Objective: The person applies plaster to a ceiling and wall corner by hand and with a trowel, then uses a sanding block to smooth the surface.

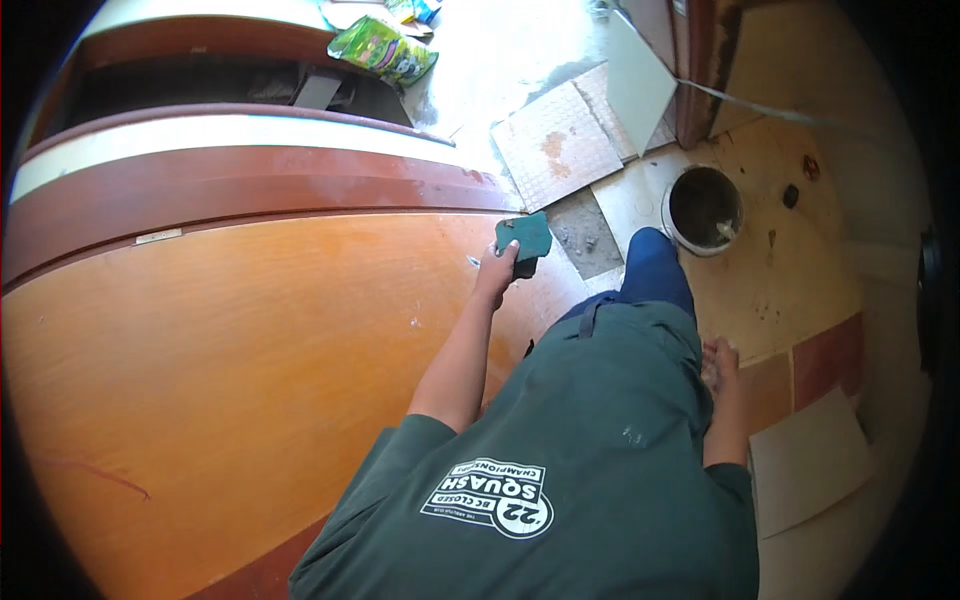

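Observation:
My left hand (497,268) is closed on a dark green scouring pad (524,236), thumb on top and fingers underneath. The pad is held just in front of a bare grey patch of floor (583,236) and near the end of the brown door frame piece (400,190). My right hand (718,366) hangs low beside my body, fingers loosely bent and partly apart, with nothing visible in it. Ahead of that hand stands a white-rimmed bucket (670,226) with dark grey contents.
Loose square tiles (545,145) overlap ahead, and a pale tile (640,85) leans by the door post (692,70). A green bag (382,48) lies at the far left. An orange-brown wooden panel (230,330) spans the left. Another tile (808,465) rests at right.

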A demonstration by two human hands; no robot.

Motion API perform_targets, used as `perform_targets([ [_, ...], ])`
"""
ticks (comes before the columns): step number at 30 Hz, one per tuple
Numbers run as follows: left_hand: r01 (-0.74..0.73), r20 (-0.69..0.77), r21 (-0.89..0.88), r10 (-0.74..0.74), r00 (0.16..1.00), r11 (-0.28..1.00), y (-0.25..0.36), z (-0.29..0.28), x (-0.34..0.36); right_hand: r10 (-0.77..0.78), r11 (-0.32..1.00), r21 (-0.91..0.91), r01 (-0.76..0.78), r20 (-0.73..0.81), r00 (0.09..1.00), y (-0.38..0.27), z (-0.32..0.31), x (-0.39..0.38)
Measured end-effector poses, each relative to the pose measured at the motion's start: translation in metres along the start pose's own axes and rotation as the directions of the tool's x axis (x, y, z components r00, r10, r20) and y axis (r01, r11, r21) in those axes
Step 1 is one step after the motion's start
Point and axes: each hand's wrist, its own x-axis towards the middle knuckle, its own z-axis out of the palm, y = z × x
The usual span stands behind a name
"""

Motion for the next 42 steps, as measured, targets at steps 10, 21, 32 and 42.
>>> perform_targets([
  [10, 0.111, -0.046, 0.034, -0.109, 0.993, 0.993, 0.007, -0.026, 0.090, 0.148, 0.915, -0.377, -0.145, -0.024, 0.989, -0.108, 0.088, 0.004],
  [21, 0.205, -0.189, -0.424, -0.308, 0.933, 0.882, 0.160, -0.074, 0.179, -0.142, 0.882, -0.400, 0.248, 0.276, 0.951, -0.372, 0.343, 0.018],
  [32, 0.026, -0.202, -0.704, -0.236, 0.951, 0.710, 0.258, -0.168, 0.345, -0.059, 0.815, -0.553, 0.174, 0.219, 0.974, -0.461, 0.487, 0.066],
  [42, 0.090, -0.172, -0.709, -0.296, 0.939, 0.699, 0.312, -0.280, 0.461, -0.090, 0.717, -0.658, 0.231, 0.241, 0.966, -0.550, 0.691, 0.022],
])
